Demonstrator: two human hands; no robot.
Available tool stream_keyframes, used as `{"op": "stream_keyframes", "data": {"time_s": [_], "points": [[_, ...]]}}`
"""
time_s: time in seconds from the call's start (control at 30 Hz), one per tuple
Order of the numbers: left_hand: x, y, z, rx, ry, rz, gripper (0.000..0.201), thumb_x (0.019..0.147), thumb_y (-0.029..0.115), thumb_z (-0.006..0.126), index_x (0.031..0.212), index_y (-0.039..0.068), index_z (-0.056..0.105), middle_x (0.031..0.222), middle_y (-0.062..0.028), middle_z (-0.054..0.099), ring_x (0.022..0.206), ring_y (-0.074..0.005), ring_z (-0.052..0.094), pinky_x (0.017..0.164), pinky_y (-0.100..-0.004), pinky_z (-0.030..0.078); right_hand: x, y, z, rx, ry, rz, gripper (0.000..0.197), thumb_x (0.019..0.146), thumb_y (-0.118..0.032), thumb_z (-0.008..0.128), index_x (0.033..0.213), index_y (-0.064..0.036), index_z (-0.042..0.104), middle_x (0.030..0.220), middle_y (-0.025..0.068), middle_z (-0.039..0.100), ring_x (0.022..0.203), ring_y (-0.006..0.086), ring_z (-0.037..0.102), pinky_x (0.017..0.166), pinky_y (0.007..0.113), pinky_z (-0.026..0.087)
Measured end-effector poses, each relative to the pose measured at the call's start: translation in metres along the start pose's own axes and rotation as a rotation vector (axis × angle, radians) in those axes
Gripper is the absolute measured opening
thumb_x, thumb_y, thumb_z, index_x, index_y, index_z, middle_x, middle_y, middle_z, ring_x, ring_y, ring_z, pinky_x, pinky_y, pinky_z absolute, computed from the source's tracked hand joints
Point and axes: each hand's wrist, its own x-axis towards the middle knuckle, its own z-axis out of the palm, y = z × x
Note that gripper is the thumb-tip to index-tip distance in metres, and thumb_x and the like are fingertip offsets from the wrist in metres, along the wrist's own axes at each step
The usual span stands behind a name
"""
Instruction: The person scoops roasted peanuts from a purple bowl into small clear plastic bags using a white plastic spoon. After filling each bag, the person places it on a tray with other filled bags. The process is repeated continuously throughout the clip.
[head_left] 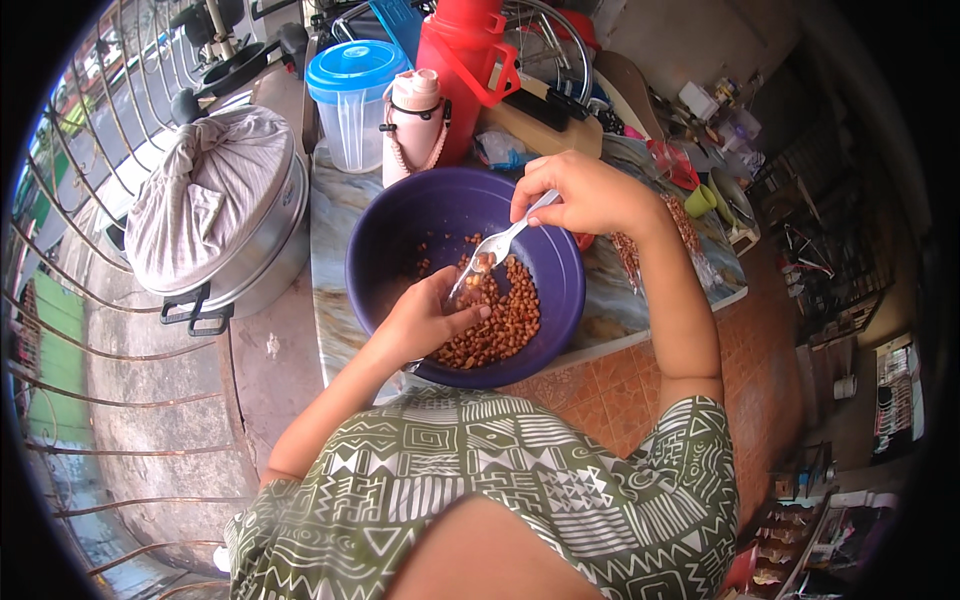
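A deep purple basin (567, 300) stands on the table, with reddish-brown peanuts (505, 330) heaped in its lower part. Pinched in my right hand (590, 190) is a white plastic spoon (512, 234), tilted down to the left over the basin. A few peanuts lie in its bowl. My left hand (420, 322) is inside the basin's left side, its thumb and fingers closed on a thin clear plastic bag (462, 286). The spoon's tip is at the bag's mouth; some peanuts show there, though the bag's outline is hard to make out.
Clear bags of peanuts (686, 235) lie on the marbled table (640, 300) to the right. Behind the basin stand a pink bottle (412, 130), a blue-lidded tub (355, 110) and a red jug (458, 70). A cloth-covered metal pot (255, 270) sits at left beside curved window bars.
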Motion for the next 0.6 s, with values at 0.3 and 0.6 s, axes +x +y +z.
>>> {"op": "stream_keyframes", "data": {"time_s": [0.3,0.6], "points": [[-0.006,0.01,-0.001,-0.198,0.05,-0.111,0.02,0.097,0.02,0.068,0.106,0.005,0.059,0.077,0.0027,0.057,0.063,-0.0043,0.05,0.055,-0.0228,0.04,-0.003,-0.002,0.006,0.067,0.224,-0.065,0.013,0.082,-0.004,0.072,0.095,-0.0054,0.074,0.091,0.0099,0.067,0.085,0.0245,0.066,0.077,0.035,0.052],[-0.005,0.007,-0.008,-0.317,0.141,0.058,0.014,0.097,0.016,0.068,0.101,0.009,0.057,0.068,0.0069,0.051,0.052,-0.0017,0.045,0.047,-0.0182,0.036,0.056,0.09,0.092,0.091,0.212,-0.03,0.017,0.081,-0.007,0.073,0.098,-0.0067,0.073,0.095,0.0112,0.068,0.093,0.0257,0.067,0.083,0.037,0.052]]}}
